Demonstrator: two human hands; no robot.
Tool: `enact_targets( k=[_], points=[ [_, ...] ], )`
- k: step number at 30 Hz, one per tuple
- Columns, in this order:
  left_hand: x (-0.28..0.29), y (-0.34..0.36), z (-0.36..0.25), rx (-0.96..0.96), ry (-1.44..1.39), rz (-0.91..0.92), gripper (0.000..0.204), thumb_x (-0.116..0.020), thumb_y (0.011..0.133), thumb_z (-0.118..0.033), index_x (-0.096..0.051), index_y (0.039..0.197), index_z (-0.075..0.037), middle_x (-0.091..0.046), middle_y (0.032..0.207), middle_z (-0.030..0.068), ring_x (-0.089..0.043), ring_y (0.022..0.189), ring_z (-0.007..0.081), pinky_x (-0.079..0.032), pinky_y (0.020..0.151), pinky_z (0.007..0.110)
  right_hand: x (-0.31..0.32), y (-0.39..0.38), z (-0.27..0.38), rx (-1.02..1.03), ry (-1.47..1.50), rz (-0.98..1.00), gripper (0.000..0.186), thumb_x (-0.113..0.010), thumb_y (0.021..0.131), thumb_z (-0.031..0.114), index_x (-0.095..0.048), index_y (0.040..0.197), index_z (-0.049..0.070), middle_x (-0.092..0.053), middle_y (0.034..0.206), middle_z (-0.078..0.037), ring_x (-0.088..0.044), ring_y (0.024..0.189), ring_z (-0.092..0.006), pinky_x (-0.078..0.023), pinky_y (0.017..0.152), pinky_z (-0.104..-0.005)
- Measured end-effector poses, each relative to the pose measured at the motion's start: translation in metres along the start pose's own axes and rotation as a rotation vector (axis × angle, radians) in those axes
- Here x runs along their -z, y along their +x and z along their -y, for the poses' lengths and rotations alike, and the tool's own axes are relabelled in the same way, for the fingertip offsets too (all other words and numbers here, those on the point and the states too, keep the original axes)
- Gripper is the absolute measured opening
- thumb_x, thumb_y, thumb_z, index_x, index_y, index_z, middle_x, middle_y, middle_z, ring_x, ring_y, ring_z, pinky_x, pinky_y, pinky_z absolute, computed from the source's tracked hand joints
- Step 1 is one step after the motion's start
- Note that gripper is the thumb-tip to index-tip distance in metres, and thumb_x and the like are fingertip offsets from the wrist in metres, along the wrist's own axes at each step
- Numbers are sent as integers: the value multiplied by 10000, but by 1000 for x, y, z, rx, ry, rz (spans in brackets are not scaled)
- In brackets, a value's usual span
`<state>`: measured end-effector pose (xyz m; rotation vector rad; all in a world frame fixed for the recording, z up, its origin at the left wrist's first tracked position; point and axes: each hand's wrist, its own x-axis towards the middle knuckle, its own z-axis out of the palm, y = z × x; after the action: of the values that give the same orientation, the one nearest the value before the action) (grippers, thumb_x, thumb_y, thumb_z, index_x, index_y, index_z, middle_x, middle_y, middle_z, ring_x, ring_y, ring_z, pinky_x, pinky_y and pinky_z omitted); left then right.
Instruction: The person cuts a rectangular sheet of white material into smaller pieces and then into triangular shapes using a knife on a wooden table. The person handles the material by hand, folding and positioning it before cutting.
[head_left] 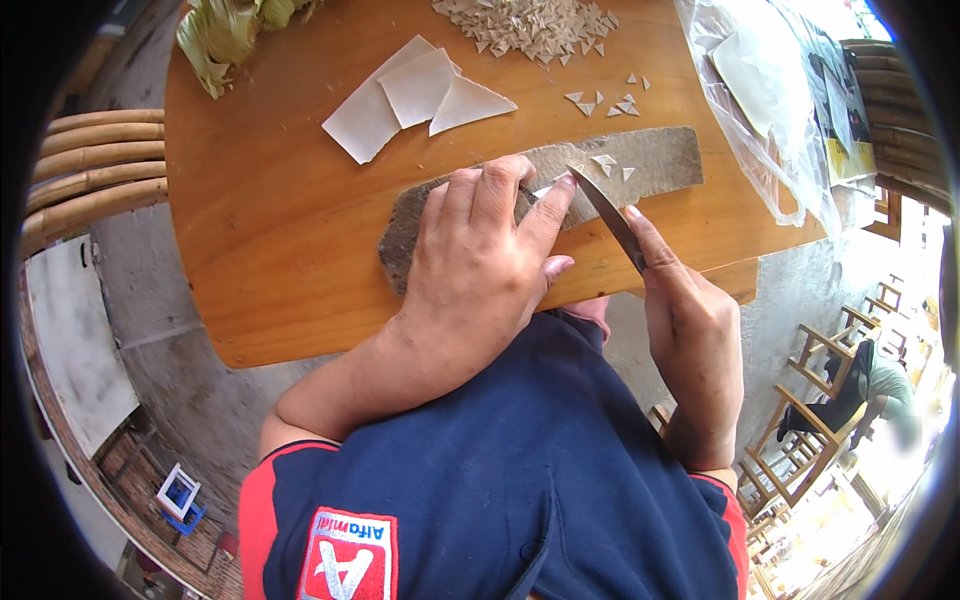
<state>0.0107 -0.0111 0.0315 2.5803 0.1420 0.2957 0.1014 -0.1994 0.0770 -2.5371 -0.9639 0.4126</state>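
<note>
My right hand [695, 325] is closed round a knife [612, 217], its index finger stretched along the back of the curved dark blade. The blade's tip rests by my left index fingertip. Under my left hand [470, 240] lies a worn wooden board [665, 155]. The left fingers are bent and press a thin white strip [543, 191] onto the board; most of the strip is hidden beneath them. A few small white cut triangles [603, 161] lie on the board just beyond the blade. The material of the strip cannot be made out.
Beyond the board on the wooden table [270, 240] lie white flat sheets [365, 112] and a heap of small white triangles [530, 25]. Pale green leaves [225, 45] sit at the far left, a clear plastic bag [745, 110] at the right. A person [885, 385] bends among wooden chairs.
</note>
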Motion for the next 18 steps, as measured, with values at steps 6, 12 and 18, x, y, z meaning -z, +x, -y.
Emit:
enact_targets(
  k=[6,12,18],
  points=[
    [1,0,1,-15,3,5,650,-852,751,-209,-631,1351,-94,-496,1277,129,-500,1080,296,-429,936,432,-4,-3,11,-50,96,-4,525,-566,942,-61,-597,1427,136,-713,995,-245,-730,851,-359,-552,742,-403],
    [3,-1,1,-17,20,25,642,-851,754,-224,-635,1346,-95,-493,1291,120,-499,1069,291,-420,921,430,-8,-7,18,-25,-117,2,666,-595,862,-85,-546,1480,158,-650,775,-158,-668,672,-308,-537,651,-422],
    [3,0,-1,-13,36,22,640,-849,759,-231,-631,1345,-97,-495,1291,114,-503,1077,291,-419,917,433,-18,-11,17,53,-283,-99,739,-796,791,158,-544,1485,197,-540,684,-62,-593,551,-202,-525,534,-366]
  ],
)
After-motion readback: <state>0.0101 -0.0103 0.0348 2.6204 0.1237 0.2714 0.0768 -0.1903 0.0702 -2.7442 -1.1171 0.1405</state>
